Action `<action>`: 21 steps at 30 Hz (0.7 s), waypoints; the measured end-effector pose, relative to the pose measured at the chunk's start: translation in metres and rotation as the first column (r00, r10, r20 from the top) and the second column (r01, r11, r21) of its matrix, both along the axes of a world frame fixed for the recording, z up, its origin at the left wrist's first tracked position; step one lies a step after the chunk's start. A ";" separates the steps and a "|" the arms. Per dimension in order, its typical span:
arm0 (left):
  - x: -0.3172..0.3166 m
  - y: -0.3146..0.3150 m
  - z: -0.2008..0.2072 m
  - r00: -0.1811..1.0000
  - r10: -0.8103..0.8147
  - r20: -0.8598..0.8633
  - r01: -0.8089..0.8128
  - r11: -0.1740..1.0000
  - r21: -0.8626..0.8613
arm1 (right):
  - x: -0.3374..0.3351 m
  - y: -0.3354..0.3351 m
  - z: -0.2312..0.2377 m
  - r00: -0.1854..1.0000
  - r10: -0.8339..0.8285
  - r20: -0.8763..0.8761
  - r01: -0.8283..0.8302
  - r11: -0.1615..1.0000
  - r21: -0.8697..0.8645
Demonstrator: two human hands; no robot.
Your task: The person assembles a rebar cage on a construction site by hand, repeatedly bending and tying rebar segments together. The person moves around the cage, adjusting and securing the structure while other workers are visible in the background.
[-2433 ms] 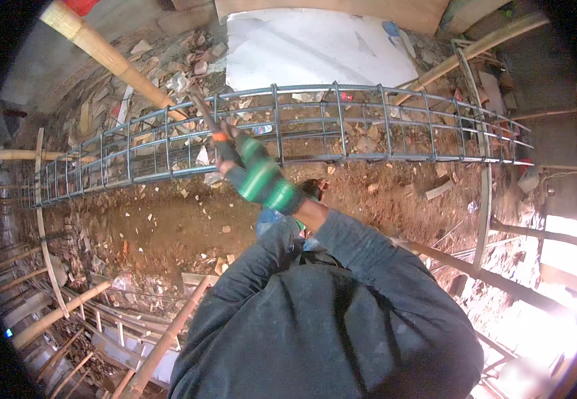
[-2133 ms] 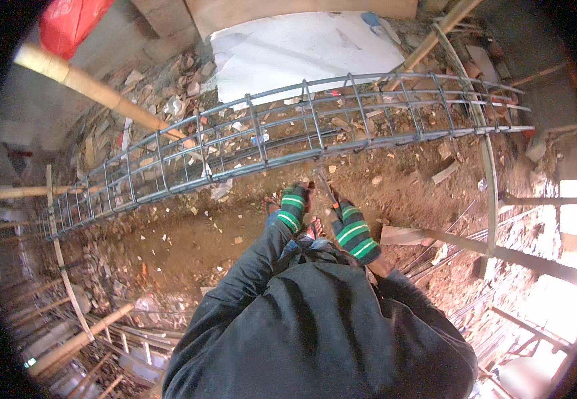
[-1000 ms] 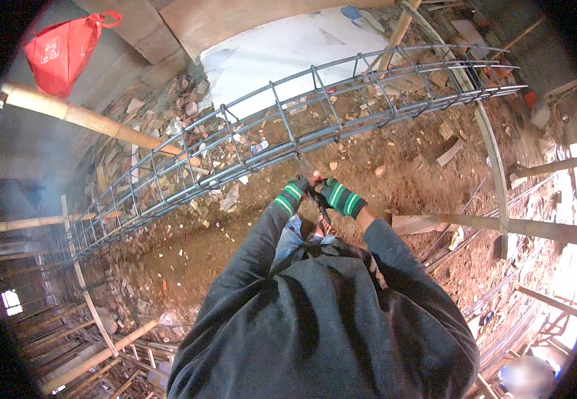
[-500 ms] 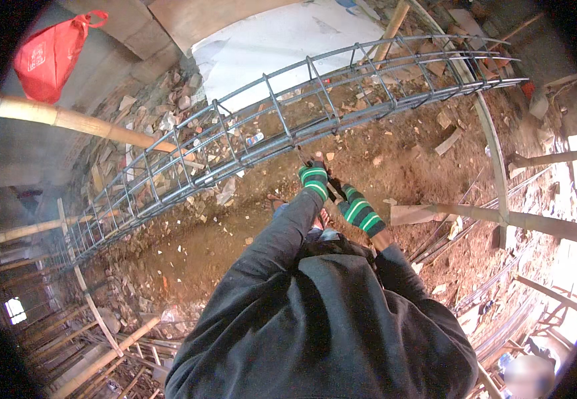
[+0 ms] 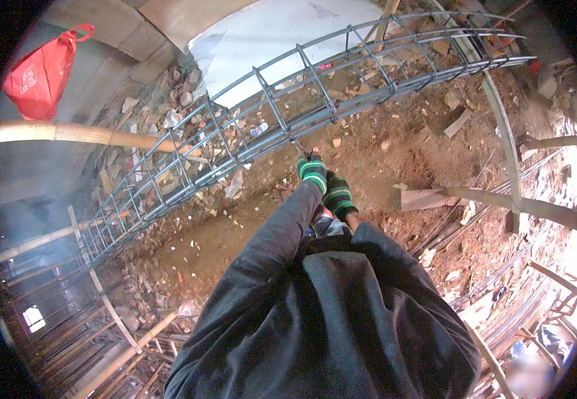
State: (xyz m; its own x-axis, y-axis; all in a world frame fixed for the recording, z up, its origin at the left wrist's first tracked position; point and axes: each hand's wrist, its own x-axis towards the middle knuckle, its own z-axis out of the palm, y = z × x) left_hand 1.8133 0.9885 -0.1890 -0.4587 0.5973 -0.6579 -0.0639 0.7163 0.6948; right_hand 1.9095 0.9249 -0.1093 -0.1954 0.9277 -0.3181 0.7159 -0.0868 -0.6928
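Observation:
A long steel rebar cage, with stirrups tied around its bars, crosses in front of me from lower left to upper right. My left hand, in a green, black and white striped glove, is closed just below the cage's near bars. A thin dark piece runs from its fingertips up to the nearest bar; its kind is too small to tell. My right hand, gloved alike, is closed right beside and below the left one. What it grips is hidden.
Wooden poles and a bamboo pole stand near the cage. A red bag hangs at the upper left. A white sheet lies beyond. Rubble covers the dirt floor; loose rods lie at right.
My right hand has moved left and up against my left hand. The dark tool seen between the hands before is now hidden. The view has shifted slightly.

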 end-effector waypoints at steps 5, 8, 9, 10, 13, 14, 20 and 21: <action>0.002 0.002 0.004 0.979 0.157 0.129 -0.171 0.980 0.104 | 0.005 0.006 -0.012 0.998 0.022 -0.061 -0.013 0.990 0.138; -0.007 0.000 0.044 0.984 -0.119 0.130 0.111 0.991 0.069 | 0.012 0.013 -0.015 0.983 0.044 -0.179 -0.028 0.995 0.092; -0.013 -0.004 0.056 0.961 -0.195 0.197 0.159 0.970 0.183 | 0.016 0.017 -0.015 0.938 0.120 -0.324 -0.099 0.992 0.082; -0.015 -0.004 0.065 0.934 -0.115 0.339 0.054 0.981 0.184 | 0.022 0.019 -0.014 0.916 0.132 -0.378 -0.150 0.989 -0.018; -0.037 -0.009 0.081 0.879 -0.189 0.437 0.136 0.979 0.149 | 0.036 0.028 -0.006 0.958 0.258 -0.125 -0.276 0.948 -0.156; -0.042 -0.011 0.083 0.866 -0.217 0.450 0.157 0.973 0.168 | 0.042 0.028 0.000 0.962 0.237 -0.136 -0.256 0.956 -0.143; -0.055 -0.021 0.086 0.796 -0.266 0.544 0.146 0.956 0.255 | 0.053 0.051 0.047 0.946 0.271 -0.179 -0.309 0.919 -0.244; -0.056 -0.023 0.087 0.781 -0.267 0.564 0.134 0.954 0.267 | 0.057 0.055 0.054 0.927 0.290 -0.240 -0.349 0.900 -0.260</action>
